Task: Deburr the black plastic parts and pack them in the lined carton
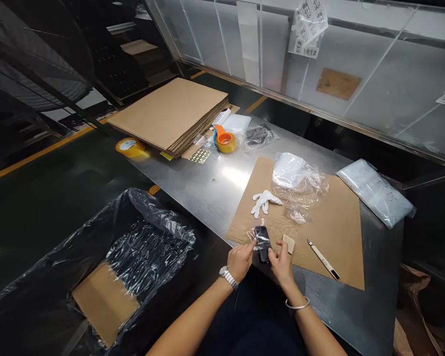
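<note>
Both my hands meet at the near edge of a brown cardboard sheet (330, 232) on a steel table (215, 183). My left hand (240, 259), with a wristwatch, pinches the clear plastic sleeve around a small black flat item (262, 241). My right hand (282, 264), with a bangle on the wrist, grips the same black item from the right side, fingers curled. A small tan square pad (289, 243) lies just beside my right fingers. A white-handled utility knife (323, 259) rests to the right on the cardboard.
A white glove (264, 201) and crumpled clear bags (298, 185) lie further back on the cardboard. A stack of flat cardboard (170, 113), an orange tape dispenser (224, 140), a yellow tape roll (130, 147) and a bag pile (376, 192) surround. A plastic-lined box (133, 257) stands left.
</note>
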Motion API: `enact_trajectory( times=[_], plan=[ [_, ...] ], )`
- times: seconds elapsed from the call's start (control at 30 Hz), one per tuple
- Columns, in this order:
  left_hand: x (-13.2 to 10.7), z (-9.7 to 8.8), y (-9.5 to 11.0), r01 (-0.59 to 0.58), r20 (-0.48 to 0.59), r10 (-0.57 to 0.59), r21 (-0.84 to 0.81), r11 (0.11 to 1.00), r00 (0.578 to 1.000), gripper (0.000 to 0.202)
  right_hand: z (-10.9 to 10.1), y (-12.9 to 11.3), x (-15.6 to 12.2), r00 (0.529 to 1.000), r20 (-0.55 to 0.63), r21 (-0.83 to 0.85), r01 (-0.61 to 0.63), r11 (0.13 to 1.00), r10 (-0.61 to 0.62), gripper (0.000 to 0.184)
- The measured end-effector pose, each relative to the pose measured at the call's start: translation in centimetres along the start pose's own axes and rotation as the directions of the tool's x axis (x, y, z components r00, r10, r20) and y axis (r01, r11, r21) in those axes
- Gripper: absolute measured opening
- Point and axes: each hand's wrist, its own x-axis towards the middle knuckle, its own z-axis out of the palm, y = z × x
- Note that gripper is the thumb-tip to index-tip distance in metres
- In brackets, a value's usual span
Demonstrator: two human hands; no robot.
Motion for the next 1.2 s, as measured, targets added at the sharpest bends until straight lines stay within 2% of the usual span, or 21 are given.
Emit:
enact_trajectory(
  times=[0.13,0.23,0.3,0.4,0.5,0.57,0.63,0.7,0.73,0.77,0.8,0.83,0.87,0.9,0.93,1.0,1.07,1.13,1.2],
  plan=[
    [-2.5,-1.6,1.8,0.031,0.022,-0.028,-0.114,0.993,0.999,0.032,-0.9,-2.8,-0.8,0.996,0.061,-0.106,0.072,0.992,-0.065,0.032],
    [-4.1,-3.4,2.3,0.148,-0.011,-0.154,-0.233,0.961,0.988,0.032,-1.4,-5.0,-1.4,0.979,0.159,-0.155,0.153,0.976,-0.128,0.027],
    [-4.9,-4.9,1.7,0.243,-0.019,-0.265,-0.34,0.908,0.964,0.031,-1.7,-6.2,-1.5,0.955,0.239,-0.151,0.213,0.965,-0.173,0.028],
    [-6.0,-6.9,-0.5,0.338,0.067,-0.363,-0.546,0.766,0.929,0.025,-2.0,-8.2,-1.7,0.883,0.384,-0.074,0.32,0.945,-0.269,0.023],
    [-7.2,-8.1,-3.3,0.378,0.142,-0.423,-0.746,0.548,0.895,0.032,-1.7,-11.0,-2.3,0.783,0.497,0.04,0.41,0.911,-0.374,0.02],
    [-8.2,-8.6,-5.2,0.367,0.146,-0.488,-0.842,0.395,0.861,0.044,-0.7,-13.3,-3.0,0.723,0.544,0.165,0.406,0.899,-0.426,0.022],
    [-9.5,-9.2,-6.9,0.341,0.159,-0.532,-0.902,0.264,0.832,0.054,1.4,-15.9,-3.9,0.663,0.59,0.318,0.334,0.887,-0.461,0.023],
    [-11.0,-9.9,-8.7,0.301,0.174,-0.541,-0.941,0.156,0.823,0.059,4.5,-18.6,-4.6,0.611,0.618,0.424,0.272,0.864,-0.495,0.024],
    [-11.7,-10.5,-9.8,0.262,0.195,-0.518,-0.963,0.058,0.833,0.062,6.4,-19.9,-4.9,0.586,0.623,0.446,0.278,0.851,-0.518,0.023],
    [-12.4,-11.2,-10.9,0.176,0.231,-0.455,-0.971,-0.162,0.86,0.063,8.5,-21.1,-5.2,0.559,0.623,0.46,0.304,0.834,-0.547,0.022],
    [-13.1,-12.0,-12.3,0.085,0.233,-0.434,-0.939,-0.332,0.87,0.066,10.7,-22.3,-5.5,0.531,0.621,0.467,0.34,0.816,-0.576,0.021],
    [-13.8,-12.9,-13.8,0.003,0.221,-0.461,-0.904,-0.427,0.859,0.068,13.0,-23.4,-5.7,0.504,0.622,0.464,0.378,0.801,-0.599,0.021],
    [-14.6,-13.9,-15.5,-0.058,0.209,-0.531,-0.895,-0.443,0.821,0.069,15.3,-24.3,-5.9,0.486,0.626,0.455,0.408,0.792,-0.61,0.021],
    [-15.3,-14.9,-17.3,-0.081,0.196,-0.628,-0.92,-0.384,0.753,0.07,17.5,-25.1,-6.2,0.474,0.637,0.439,0.426,0.791,-0.608,0.021],
    [-16.1,-15.8,-19.3,-0.053,0.175,-0.725,-0.958,-0.281,0.667,0.069,19.6,-25.8,-6.4,0.47,0.653,0.413,0.437,0.799,-0.594,0.022],
    [-17.9,-17.4,-23.7,0.047,0.147,-0.833,-0.988,-0.144,0.534,0.066,23.4,-26.6,-6.8,0.47,0.695,0.339,0.453,0.825,-0.544,0.023],
    [-20.1,-18.4,-28.9,0.126,0.128,-0.893,-0.989,-0.08,0.432,0.062,26.5,-26.5,-7.1,0.451,0.742,0.265,0.484,0.834,-0.497,0.025],
    [-22.6,-19.0,-34.6,0.25,0.069,-0.952,-0.968,0.008,0.298,0.055,28.7,-25.5,-6.9,0.434,0.77,0.212,0.517,0.829,-0.468,0.026],
    [-25.2,-19.1,-40.5,0.423,-0.003,-0.981,-0.902,0.085,0.192,0.047,30.1,-23.7,-6.5,0.423,0.79,0.189,0.521,0.832,-0.444,0.026]
  ],
)
